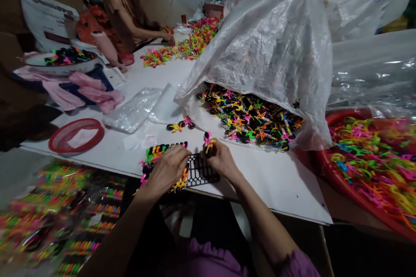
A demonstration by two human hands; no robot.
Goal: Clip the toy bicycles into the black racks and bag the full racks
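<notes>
A black grid rack (201,172) lies at the near edge of the white table (279,181), its left part filled with small neon toy bikes (155,152). My left hand (167,169) rests curled on those filled rows. My right hand (221,159) pinches a pink and yellow toy bike (208,139) above the rack's empty cells. Two loose toy bikes (180,125) lie just beyond the rack. A big clear plastic bag (269,52) spills a heap of toy bikes (250,119) onto the table to the right.
A red basin (331,173) of neon parts sits at right. A red mesh lid (76,135), folded clear bags (136,110) and pink cloth (94,91) lie at left. Another person (130,13) works at the far end beside a neon pile (191,43). Filled racks in plastic (55,216) lie below left.
</notes>
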